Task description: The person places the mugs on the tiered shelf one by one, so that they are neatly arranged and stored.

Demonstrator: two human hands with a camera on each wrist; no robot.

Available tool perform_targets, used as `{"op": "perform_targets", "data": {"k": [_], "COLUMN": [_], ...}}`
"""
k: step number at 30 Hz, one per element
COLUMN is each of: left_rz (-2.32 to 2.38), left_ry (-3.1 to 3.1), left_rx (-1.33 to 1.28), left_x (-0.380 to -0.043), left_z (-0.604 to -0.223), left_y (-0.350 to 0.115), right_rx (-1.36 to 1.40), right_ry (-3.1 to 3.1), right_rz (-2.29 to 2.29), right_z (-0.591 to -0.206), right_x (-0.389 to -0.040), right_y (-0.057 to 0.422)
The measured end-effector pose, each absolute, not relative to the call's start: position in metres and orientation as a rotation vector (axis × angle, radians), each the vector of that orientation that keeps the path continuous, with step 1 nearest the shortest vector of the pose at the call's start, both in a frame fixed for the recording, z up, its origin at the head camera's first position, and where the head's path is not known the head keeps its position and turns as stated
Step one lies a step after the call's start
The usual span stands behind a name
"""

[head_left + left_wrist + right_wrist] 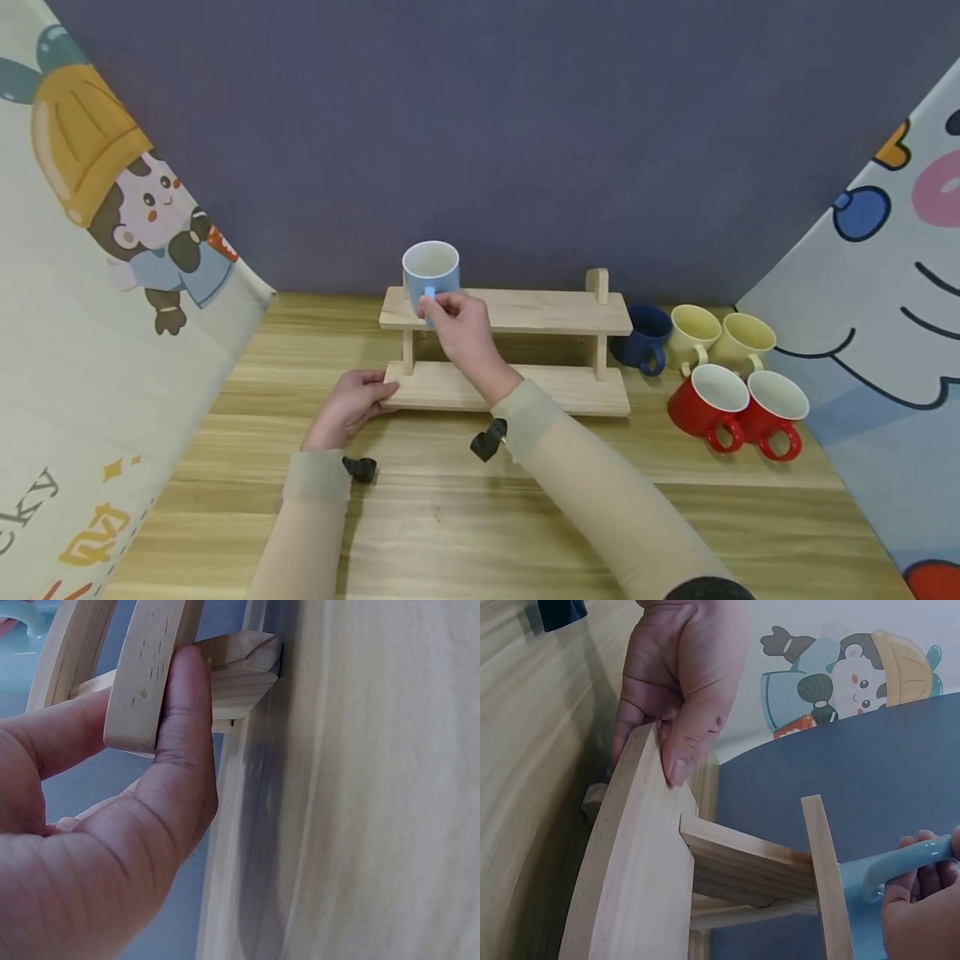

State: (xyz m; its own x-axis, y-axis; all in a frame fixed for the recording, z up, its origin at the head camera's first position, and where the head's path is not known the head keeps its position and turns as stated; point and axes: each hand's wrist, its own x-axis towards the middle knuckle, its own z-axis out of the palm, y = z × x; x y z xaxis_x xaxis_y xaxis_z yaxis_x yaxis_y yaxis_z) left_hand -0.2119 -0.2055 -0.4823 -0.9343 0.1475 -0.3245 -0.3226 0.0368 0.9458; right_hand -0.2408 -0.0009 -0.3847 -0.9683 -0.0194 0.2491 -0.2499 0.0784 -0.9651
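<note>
A two-tier wooden rack (540, 310) stands on the table. A light blue mug (416, 287) with a white inside is upright at the left end of its upper board. My right hand (468, 329) pinches the mug's handle (904, 860), which faces me. On the lower board (555, 390), my left hand (351, 408) grips the left end. In the left wrist view the thumb and a finger of the left hand (127, 847) lie on opposite faces of that board. The mug's base overlaps the upper board in the head view.
Right of the rack are a dark blue mug (641, 333), two pale yellow mugs (690, 332) and two red mugs (693, 408). The red ones lean, handles toward me. A dark blue backdrop (480, 150) rises behind the wooden table (420, 533), with printed panels (90, 358) at both sides.
</note>
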Motion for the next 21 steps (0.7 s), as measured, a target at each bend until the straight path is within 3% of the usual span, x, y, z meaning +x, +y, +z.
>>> {"op": "perform_targets", "data": {"k": [11, 21], "left_rz": [1.96, 1.945], "left_ry": [1.993, 2.004], "left_rx": [-0.196, -0.203], "left_x": [-0.211, -0.213], "left_z": [-0.482, -0.484], "left_y": [-0.206, -0.206], "right_rx": [0.261, 0.28], "right_ry": [-2.213, -2.132], "right_rz": [1.982, 2.007], "right_z": [-0.383, -0.38], "right_x": [-0.234, -0.223], "right_y": [0.01, 0.048]}}
